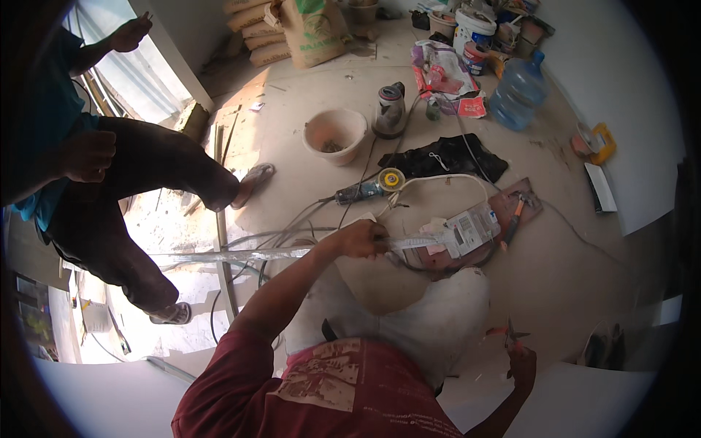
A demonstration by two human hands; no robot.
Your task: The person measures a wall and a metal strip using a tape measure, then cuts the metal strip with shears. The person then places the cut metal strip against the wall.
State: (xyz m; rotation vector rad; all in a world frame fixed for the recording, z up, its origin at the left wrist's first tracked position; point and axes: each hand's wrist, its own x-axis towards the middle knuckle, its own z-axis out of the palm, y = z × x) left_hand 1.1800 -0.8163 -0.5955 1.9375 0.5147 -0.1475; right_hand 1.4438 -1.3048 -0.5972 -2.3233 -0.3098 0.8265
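My left hand (363, 239) is closed around a long, shiny silver strip (281, 254), which runs left past the other person's legs. On the right, the strip reaches a white, boxy device (471, 231) that looks like an electricity meter. The device rests on a reddish-brown board (529, 191). Beside it lies a hammer (515, 219) with an orange and black handle. Low at the right, my right hand (522, 363) grips red-handled snips (512, 336), their jaws apart. The snips are small in view and partly covered by my fingers.
An angle grinder (365, 190) lies ahead among loose cables. Beyond are a bucket (336, 135), a black cloth (456, 157) and a blue water jug (518, 91). A person (139, 175) stands at the left; stacked sacks (310, 33) are at the back.
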